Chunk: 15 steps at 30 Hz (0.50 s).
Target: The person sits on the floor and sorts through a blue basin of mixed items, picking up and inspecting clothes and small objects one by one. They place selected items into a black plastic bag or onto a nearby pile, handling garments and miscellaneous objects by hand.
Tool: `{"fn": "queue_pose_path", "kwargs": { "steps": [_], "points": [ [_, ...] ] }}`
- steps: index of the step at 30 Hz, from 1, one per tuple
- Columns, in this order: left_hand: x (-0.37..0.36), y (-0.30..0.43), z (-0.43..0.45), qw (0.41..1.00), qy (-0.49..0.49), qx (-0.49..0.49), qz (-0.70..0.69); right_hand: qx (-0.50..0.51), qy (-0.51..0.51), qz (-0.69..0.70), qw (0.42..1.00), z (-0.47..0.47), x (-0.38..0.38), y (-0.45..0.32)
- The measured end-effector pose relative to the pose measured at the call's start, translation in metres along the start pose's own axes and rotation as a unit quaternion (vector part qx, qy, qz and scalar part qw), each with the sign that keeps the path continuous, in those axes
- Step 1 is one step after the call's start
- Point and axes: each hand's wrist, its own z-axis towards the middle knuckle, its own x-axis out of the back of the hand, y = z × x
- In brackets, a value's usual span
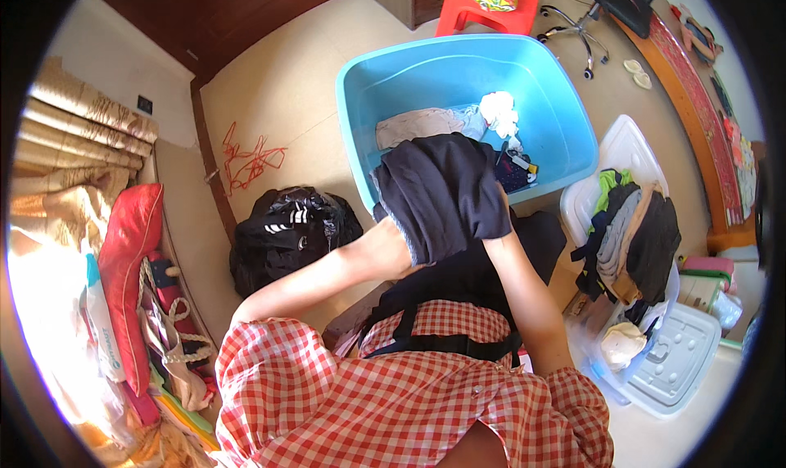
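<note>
A dark, folded cloth garment (439,191) is held up over the near rim of a large blue plastic tub (454,53). My left hand (390,250) grips its near left edge, with the fingertips partly hidden beneath the fabric. On the right side, my right hand (498,225) is mostly covered by the cloth and holds it there. Inside the tub lie a beige folded cloth (414,127), a crumpled white cloth (499,113) and a dark spotted cloth (511,170).
Left of the tub sits a black plastic bag (295,228); red cord (252,161) lies tangled on the floor. At right, a pile of folded clothes (632,241) rests by a white lid (623,142). Behind the tub stands a red plastic stool (454,13).
</note>
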Motion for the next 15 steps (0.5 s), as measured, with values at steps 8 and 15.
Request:
{"fn": "queue_pose_path", "kwargs": {
  "steps": [8,15],
  "points": [
    [-0.02,0.024,-0.075,0.939,0.145,0.263,-0.168,-0.184,0.022,0.16,0.97,-0.001,-0.008,0.01],
    [-0.072,-0.05,-0.141,0.542,0.387,0.45,-0.595,-0.185,0.008,0.003,0.983,0.002,-0.062,0.029]
  ]
}}
